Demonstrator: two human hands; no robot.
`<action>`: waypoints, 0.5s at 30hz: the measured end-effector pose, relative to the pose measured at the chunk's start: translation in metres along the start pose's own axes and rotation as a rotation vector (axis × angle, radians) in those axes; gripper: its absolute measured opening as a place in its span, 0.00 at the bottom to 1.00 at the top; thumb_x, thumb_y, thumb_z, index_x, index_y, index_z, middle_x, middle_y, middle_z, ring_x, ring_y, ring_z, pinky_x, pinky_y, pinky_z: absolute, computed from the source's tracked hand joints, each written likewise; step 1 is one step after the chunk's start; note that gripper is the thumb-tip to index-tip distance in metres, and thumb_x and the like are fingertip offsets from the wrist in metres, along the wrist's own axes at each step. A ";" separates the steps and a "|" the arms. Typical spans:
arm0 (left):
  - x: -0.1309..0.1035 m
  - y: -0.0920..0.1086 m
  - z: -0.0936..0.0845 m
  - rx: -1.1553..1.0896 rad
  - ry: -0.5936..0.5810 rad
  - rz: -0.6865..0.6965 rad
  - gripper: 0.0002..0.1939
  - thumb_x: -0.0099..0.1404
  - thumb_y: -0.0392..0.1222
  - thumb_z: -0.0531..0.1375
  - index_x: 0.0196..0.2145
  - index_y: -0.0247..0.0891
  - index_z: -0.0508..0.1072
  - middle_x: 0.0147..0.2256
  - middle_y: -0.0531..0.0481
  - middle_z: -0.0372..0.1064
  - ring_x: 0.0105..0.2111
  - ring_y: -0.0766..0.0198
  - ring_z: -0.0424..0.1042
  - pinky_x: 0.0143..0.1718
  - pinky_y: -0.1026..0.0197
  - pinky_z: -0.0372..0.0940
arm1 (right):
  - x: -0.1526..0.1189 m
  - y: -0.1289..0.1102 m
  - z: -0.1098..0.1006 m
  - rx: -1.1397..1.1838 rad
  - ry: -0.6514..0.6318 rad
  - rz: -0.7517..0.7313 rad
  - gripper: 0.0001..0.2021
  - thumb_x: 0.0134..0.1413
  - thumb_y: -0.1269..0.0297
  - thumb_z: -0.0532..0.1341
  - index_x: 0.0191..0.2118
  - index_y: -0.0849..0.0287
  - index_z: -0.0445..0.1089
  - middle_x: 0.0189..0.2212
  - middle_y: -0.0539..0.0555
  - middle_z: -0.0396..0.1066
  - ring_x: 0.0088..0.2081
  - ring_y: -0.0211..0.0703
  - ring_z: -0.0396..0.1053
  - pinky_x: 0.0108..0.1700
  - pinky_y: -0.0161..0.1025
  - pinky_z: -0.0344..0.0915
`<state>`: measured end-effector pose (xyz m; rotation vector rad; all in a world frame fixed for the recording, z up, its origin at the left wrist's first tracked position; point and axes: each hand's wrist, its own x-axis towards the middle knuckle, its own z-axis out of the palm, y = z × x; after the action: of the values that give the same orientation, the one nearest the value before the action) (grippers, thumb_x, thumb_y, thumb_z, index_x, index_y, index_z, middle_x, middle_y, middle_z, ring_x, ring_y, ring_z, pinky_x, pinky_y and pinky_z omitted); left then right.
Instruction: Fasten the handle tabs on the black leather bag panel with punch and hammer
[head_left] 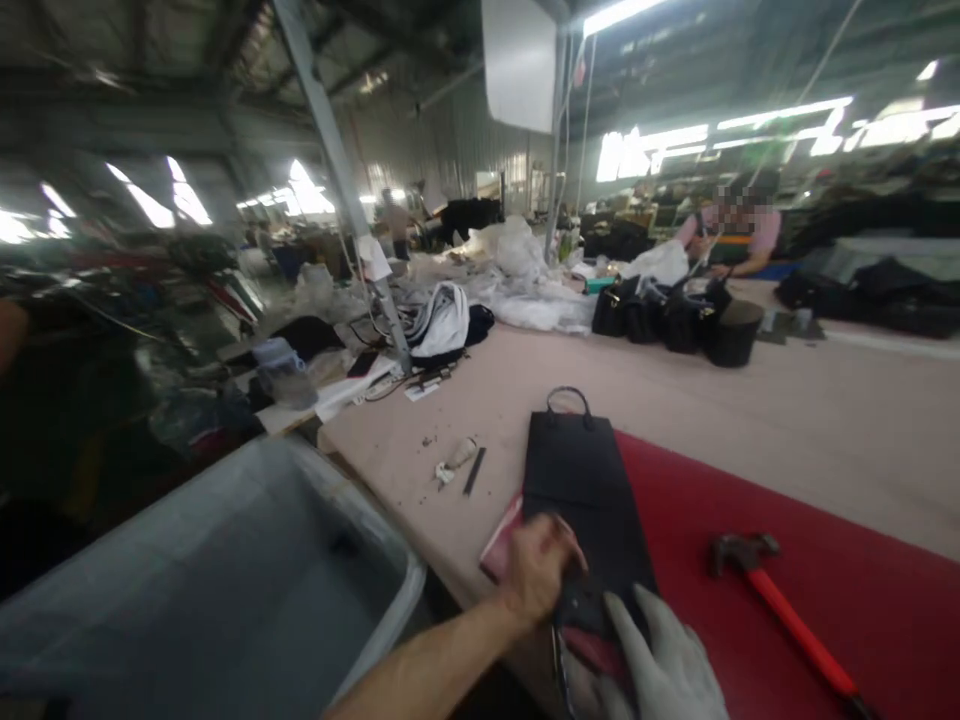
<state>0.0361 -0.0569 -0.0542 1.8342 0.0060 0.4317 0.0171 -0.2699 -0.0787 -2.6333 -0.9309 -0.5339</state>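
Black handled bag (pixel 581 495), lying flat at lower centre of the frame with its loop handle pointing away, rests on a red mat (pixel 825 590) over the pale worktable (pixel 750 400); the bare left hand (pixel 536 570) pinches its near edge shut, and the gloved right hand (pixel 664 665) lies with fingers spread on the near end, beside what looks like a metal tool at the bottom edge. Judged step: the near end of the bag is being held for work, so the next move calls for a steady hold. Outward lie a red-handled hammer (pixel 787 610) at lower right, a grey bin (pixel 225 580) at lower left, and black bags (pixel 675 315) beside a seated person (pixel 731 235) at upper right.
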 end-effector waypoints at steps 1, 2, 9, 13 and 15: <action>0.004 0.005 -0.008 -0.032 0.105 -0.089 0.21 0.64 0.61 0.60 0.31 0.38 0.72 0.31 0.44 0.76 0.29 0.59 0.76 0.33 0.59 0.73 | -0.002 -0.006 -0.009 0.013 -0.022 0.043 0.27 0.55 0.65 0.57 0.61 0.58 0.72 0.64 0.65 0.63 0.63 0.70 0.64 0.60 0.67 0.67; 0.011 0.009 -0.018 -0.066 0.261 -0.253 0.23 0.65 0.62 0.57 0.31 0.37 0.71 0.30 0.44 0.75 0.28 0.60 0.76 0.31 0.59 0.73 | -0.004 -0.013 -0.018 0.031 -0.042 0.074 0.27 0.55 0.67 0.56 0.61 0.58 0.71 0.66 0.64 0.61 0.65 0.68 0.61 0.62 0.66 0.65; 0.076 -0.010 -0.083 0.548 0.113 -0.372 0.13 0.69 0.48 0.58 0.37 0.35 0.76 0.33 0.44 0.77 0.35 0.57 0.77 0.38 0.60 0.68 | -0.032 -0.075 -0.060 0.060 -0.277 0.679 0.29 0.66 0.59 0.51 0.70 0.63 0.56 0.50 0.69 0.74 0.44 0.64 0.77 0.44 0.56 0.74; 0.080 -0.014 -0.086 0.804 0.010 -0.377 0.14 0.66 0.43 0.60 0.45 0.34 0.77 0.43 0.36 0.78 0.48 0.47 0.76 0.50 0.53 0.67 | -0.054 -0.085 -0.067 0.286 -0.410 1.006 0.25 0.68 0.57 0.50 0.67 0.57 0.58 0.40 0.61 0.79 0.38 0.60 0.80 0.42 0.52 0.74; 0.062 -0.008 -0.083 0.764 0.058 -0.310 0.14 0.67 0.43 0.56 0.44 0.36 0.78 0.46 0.36 0.77 0.49 0.48 0.75 0.52 0.52 0.67 | -0.049 -0.078 -0.067 0.491 -0.354 0.987 0.21 0.70 0.56 0.51 0.63 0.54 0.63 0.43 0.58 0.79 0.45 0.57 0.79 0.46 0.48 0.75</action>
<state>0.0717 0.0361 -0.0241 2.5110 0.5550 0.2759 -0.0850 -0.2648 -0.0295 -2.3467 0.2268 0.3651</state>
